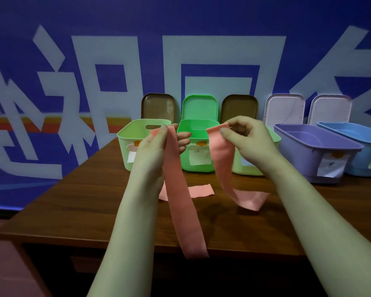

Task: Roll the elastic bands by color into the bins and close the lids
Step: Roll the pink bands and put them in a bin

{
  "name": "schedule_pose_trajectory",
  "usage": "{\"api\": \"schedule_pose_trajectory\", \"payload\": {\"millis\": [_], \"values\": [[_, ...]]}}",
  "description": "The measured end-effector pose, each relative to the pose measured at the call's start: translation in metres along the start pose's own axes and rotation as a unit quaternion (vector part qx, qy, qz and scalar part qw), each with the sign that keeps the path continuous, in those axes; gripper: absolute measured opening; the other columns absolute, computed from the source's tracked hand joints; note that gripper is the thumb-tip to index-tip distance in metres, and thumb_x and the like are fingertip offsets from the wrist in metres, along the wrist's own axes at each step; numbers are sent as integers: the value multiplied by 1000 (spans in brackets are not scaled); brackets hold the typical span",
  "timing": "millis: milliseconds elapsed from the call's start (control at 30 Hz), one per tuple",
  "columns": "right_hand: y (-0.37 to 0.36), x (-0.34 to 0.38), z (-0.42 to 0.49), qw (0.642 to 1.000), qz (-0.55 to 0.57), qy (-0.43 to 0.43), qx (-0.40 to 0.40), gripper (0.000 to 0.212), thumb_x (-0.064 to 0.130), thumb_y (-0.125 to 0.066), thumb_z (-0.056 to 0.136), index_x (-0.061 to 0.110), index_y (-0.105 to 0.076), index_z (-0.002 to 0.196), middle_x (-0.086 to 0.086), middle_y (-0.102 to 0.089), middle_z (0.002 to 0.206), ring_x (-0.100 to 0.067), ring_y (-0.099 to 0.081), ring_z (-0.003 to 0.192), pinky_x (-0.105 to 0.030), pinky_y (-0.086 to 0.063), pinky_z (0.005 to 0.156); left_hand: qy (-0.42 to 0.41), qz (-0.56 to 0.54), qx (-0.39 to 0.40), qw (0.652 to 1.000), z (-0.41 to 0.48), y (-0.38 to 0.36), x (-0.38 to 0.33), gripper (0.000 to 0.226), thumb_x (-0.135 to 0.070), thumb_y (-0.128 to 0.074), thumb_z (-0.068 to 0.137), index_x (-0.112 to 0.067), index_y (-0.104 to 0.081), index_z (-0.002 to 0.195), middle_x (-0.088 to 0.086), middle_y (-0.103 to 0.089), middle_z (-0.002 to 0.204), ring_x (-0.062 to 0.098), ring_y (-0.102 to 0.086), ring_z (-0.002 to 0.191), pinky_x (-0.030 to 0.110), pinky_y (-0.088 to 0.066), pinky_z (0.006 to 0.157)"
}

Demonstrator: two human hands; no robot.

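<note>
Head view, my left hand (153,151) pinching a pink band (181,200) that hangs past the tabletop (84,211) edge, my right hand (246,138) pinching another pink strip (221,159) draping onto it, open bins (201,168) just behind.

Kinda looking like an office or event room: a wooden table (77,211) is sitting against a blue wall (180,16) that's sporting giant white lettering (223,50), with labelled bins (300,159) lining up.
</note>
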State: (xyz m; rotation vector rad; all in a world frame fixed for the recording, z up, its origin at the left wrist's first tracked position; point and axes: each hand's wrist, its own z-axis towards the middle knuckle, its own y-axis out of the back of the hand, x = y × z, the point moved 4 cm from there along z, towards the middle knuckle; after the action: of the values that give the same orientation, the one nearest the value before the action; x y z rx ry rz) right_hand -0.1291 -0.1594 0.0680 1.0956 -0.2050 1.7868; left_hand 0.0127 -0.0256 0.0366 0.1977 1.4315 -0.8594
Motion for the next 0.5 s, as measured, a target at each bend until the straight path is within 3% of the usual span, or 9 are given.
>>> {"api": "schedule_pose_trajectory", "payload": {"millis": [167, 267, 400, 500], "values": [[5, 39, -5, 999, 23, 17, 32, 10, 9, -70, 84, 11, -67, 93, -13, -71, 78, -12, -62, 70, -29, -49, 67, -53, 6, -7, 999, -22, 5, -23, 33, -27, -40, 102, -5, -62, 112, 8, -74, 88, 11, -71, 71, 19, -56, 67], [4, 65, -10, 994, 54, 33, 88, 9, 7, -71, 83, 12, -65, 87, -3, -65, 63, -9, -52, 57, -20, -41, 53, -89, 16, -16, 996, -27, 7, -36, 32, -26, -40, 102, -4, -59, 115, 8, -72, 83, 9, -69, 67, 18, -56, 65], [2, 97, -18, 989, 70, 51, 124, 9, 9, -71, 83, 15, -63, 82, 0, -59, 58, -12, -45, 54, -21, -37, 52, -109, 14, -21, 994, -34, 8, -52, 37, -28, -41, 102, -1, -59, 117, 10, -72, 84, 15, -69, 72, 26, -55, 76], [-3, 120, -24, 981, 89, 67, 159, 8, 7, -70, 83, 11, -63, 84, -4, -58, 60, -12, -45, 53, -15, -37, 47, -114, 39, -25, 992, -42, 8, -66, 39, -37, -40, 101, -8, -67, 101, -2, -72, 67, 7, -68, 62, 18, -56, 65]]}}
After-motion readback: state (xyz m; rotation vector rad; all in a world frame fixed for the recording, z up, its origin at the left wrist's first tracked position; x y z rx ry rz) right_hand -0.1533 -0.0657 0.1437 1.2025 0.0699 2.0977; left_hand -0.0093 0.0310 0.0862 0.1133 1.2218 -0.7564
